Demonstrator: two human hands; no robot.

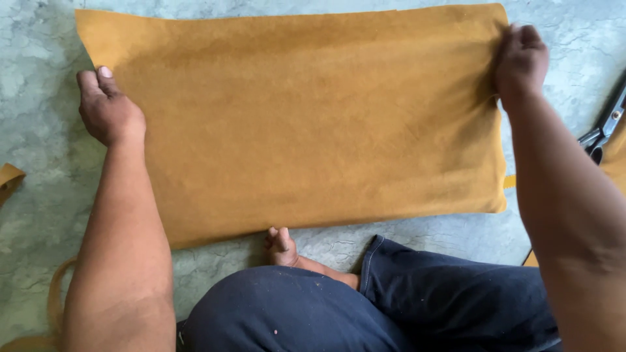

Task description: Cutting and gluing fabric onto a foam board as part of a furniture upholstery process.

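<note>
Dark blue trousers (365,306) fill the low part of the view, and a bare foot (280,244) comes out from them, with its toes touching the near edge of a mustard-yellow cloth (306,117).

Left hand (107,107) is closed on the left edge of this cloth, the thumb on top and the fingers curled at the border. Right hand (520,60) grasps the right edge near the far corner, with the fingers folded over the fabric, and small wrinkles run out from this grip. Between the two hands the cloth lies spread flat and wide on the grey stone floor (39,150), like a big rectangle.

Outside the right hand, a pair of black scissors (606,124) lies on the floor beside another yellow piece (616,160). Outside the left hand, well apart, a yellow strip (9,177) lies at the edge of the view, and one more yellow strap (55,293) curves near the left elbow.
</note>
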